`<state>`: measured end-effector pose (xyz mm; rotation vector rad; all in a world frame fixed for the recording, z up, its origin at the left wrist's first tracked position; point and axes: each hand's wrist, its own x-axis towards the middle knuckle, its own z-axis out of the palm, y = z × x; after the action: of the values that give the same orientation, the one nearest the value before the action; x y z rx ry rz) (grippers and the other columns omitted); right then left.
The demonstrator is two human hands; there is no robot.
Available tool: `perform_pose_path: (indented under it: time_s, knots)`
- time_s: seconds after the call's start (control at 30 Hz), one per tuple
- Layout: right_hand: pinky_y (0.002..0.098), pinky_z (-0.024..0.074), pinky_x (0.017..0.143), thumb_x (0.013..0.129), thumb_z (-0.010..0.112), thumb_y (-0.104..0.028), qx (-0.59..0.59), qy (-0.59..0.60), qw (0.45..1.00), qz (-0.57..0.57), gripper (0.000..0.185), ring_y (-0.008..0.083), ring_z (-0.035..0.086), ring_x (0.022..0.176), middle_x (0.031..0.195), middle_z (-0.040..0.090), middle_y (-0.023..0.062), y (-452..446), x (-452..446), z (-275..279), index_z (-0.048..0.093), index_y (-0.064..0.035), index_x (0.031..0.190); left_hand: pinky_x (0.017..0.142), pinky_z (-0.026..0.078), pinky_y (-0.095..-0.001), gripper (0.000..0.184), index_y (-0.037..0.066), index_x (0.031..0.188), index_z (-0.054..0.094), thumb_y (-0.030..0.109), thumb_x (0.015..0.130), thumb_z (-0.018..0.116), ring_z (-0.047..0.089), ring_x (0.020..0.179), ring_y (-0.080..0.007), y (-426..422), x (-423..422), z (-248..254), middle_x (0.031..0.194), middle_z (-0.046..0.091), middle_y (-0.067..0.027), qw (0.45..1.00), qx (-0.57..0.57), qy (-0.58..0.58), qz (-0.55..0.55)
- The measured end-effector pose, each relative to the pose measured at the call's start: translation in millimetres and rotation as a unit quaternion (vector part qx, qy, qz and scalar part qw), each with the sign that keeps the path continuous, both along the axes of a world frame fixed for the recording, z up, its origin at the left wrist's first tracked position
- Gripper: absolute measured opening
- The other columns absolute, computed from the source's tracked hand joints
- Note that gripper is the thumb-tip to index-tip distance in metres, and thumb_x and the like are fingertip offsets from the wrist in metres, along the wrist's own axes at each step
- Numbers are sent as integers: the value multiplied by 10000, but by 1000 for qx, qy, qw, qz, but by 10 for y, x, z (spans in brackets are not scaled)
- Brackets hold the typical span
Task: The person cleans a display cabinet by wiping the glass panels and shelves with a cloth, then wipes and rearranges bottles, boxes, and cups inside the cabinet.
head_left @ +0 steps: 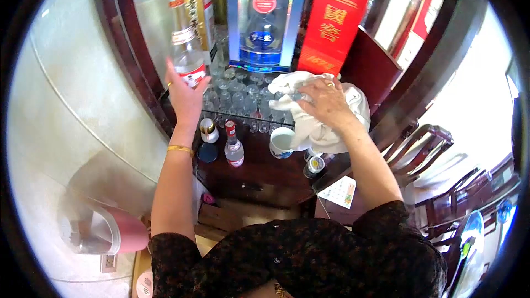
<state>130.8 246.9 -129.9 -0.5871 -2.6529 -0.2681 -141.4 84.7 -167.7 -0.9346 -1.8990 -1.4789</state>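
My left hand (186, 94) is wrapped round the lower part of a clear glass liquor bottle (186, 49) with a red cap and a red-and-white label. The bottle is upright at the left end of a glass shelf. On the right, my right hand (327, 102) presses on a bunched white cloth (348, 118), its fingers curled over the folds. Rows of small stemmed glasses (238, 99) stand between the two hands. Right behind the cloth is a tall red box (338, 19) with gold characters.
A blue boxed bottle (262, 33) and a gold box (200, 16) stand at the back. Below are a smaller red-capped bottle (234, 146), a white cup (282, 142), a gold-lidded jar (208, 130) and a round tin (314, 166). A pink bin (130, 230) is lower left; wooden chairs (425, 152) are at right.
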Motion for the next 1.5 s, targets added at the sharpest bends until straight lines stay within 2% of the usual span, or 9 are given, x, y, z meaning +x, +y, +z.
perform_pose_path:
  time_s: [0.07,0.17,0.2,0.37,0.53,0.57,0.7,0.87,1.5]
  knots:
    - [530,301,963,770,626,-307,-7,82,994,-72,241,244,506,1071,1037,587,57,10,53,-81,651,-146,949,979,328,-414,1014,-6,1373,172,217,617,809,340,1214,-396,18,44,22,1322,302,-266,999,20,38,29]
    - [528,297,969,775,628,-308,-7,163,984,-75,236,245,508,1061,1003,592,62,-35,87,-201,655,-139,938,1039,246,-428,954,3,1372,187,210,656,783,278,1251,-393,33,271,170,1362,255,-251,980,26,130,145]
    - [525,296,968,770,637,-314,22,183,980,-81,242,245,514,1047,970,599,61,-48,69,-255,659,-127,921,1050,223,-418,890,-1,1359,212,197,683,757,275,1259,-379,78,449,284,1362,255,-237,980,31,151,129]
    - [545,283,967,744,642,-364,24,254,967,-27,295,249,528,995,932,598,73,-91,99,-259,650,-109,892,1022,284,-391,766,-1,1336,256,119,723,699,356,1202,-303,756,1356,894,1292,339,-186,964,69,151,-206]
    - [535,278,970,763,624,-304,-2,257,966,-11,239,253,526,987,891,595,87,-82,133,-265,651,-90,865,1039,281,-395,830,-11,1344,228,183,714,733,342,1231,-336,1468,1657,1109,1326,317,-241,957,16,76,-280]
    - [535,278,970,763,624,-304,-2,261,965,-11,239,253,526,987,891,595,87,-68,130,-261,651,-90,865,1022,282,-437,889,-16,1343,177,242,700,734,337,1199,-414,1556,1695,1127,1273,344,-278,958,-6,75,-276]
    - [479,323,921,743,640,-278,4,275,961,-7,207,242,533,942,850,585,70,-66,139,-290,656,-98,843,1050,210,-481,1024,3,1370,106,363,664,755,240,1249,-500,1961,1700,1190,1328,229,-385,972,4,53,-230]
    - [490,324,915,743,633,-248,-12,292,956,0,164,245,535,910,817,585,72,-89,140,-293,650,-91,789,1026,238,-526,1209,117,1410,-7,491,579,789,251,1267,-463,2105,1765,1276,1379,137,-352,979,-89,-18,-184]
    - [489,344,905,749,587,-179,0,328,944,21,142,288,562,839,745,587,123,-82,149,-256,633,-50,711,994,292,-508,1162,126,1413,-15,393,600,771,278,1222,-481,2144,1827,1174,1338,154,-348,986,-63,-27,-151]
